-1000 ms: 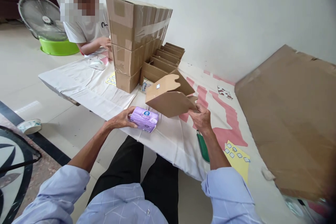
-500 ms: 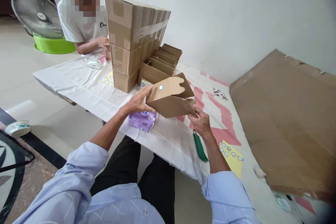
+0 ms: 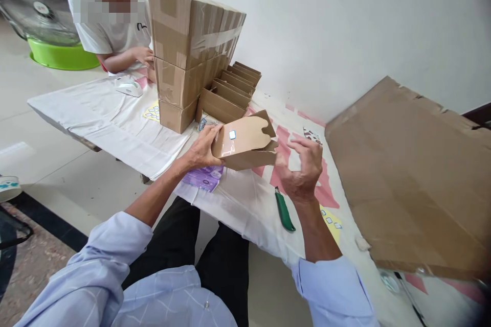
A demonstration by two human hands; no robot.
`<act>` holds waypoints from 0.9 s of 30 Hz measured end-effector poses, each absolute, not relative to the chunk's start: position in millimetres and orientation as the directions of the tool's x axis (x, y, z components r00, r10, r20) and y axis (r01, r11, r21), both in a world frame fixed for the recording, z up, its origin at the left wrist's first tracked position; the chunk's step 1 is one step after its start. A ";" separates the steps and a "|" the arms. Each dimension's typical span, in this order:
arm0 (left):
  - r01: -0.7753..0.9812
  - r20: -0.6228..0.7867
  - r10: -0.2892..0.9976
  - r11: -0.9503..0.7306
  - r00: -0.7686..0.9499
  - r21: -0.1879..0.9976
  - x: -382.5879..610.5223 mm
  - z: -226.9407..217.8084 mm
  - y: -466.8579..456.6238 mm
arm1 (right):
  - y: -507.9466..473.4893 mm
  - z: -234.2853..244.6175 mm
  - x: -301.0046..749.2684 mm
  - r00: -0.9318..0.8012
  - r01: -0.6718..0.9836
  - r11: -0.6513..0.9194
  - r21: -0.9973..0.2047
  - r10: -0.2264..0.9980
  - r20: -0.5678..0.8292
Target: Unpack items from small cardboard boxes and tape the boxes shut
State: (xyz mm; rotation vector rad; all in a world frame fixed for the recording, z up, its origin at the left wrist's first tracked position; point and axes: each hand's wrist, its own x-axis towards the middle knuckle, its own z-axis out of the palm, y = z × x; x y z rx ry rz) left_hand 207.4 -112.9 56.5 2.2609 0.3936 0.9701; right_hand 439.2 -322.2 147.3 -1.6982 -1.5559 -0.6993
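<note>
My left hand (image 3: 201, 149) grips the left end of a small brown cardboard box (image 3: 245, 142) held above the table, its flap bearing a small white sticker. My right hand (image 3: 303, 166) is at the box's right end, thumb against it, the other fingers curled and spread apart. A purple packet (image 3: 205, 178) lies on the white cloth (image 3: 115, 122) just under my left hand. A green-handled cutter (image 3: 284, 210) lies on the table edge near my right wrist.
A stack of taped cartons (image 3: 187, 51) stands at the back with a row of folded small boxes (image 3: 230, 89) beside it. A large flat cardboard sheet (image 3: 414, 173) leans on the right. Another person (image 3: 111, 25) sits across, a fan (image 3: 34, 5) behind. Yellow sticker sheets (image 3: 332, 219) lie near.
My left hand let go of the purple packet, left it on the table and took the box's left end. My right hand loosened from the box's corner and opened its fingers.
</note>
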 end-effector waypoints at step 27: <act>0.098 0.587 0.520 -0.794 0.621 0.600 220.4 61.1 -161.0 | -268.2 196.1 386.5 -0.155 0.951 0.056 0.305 0.937 0.313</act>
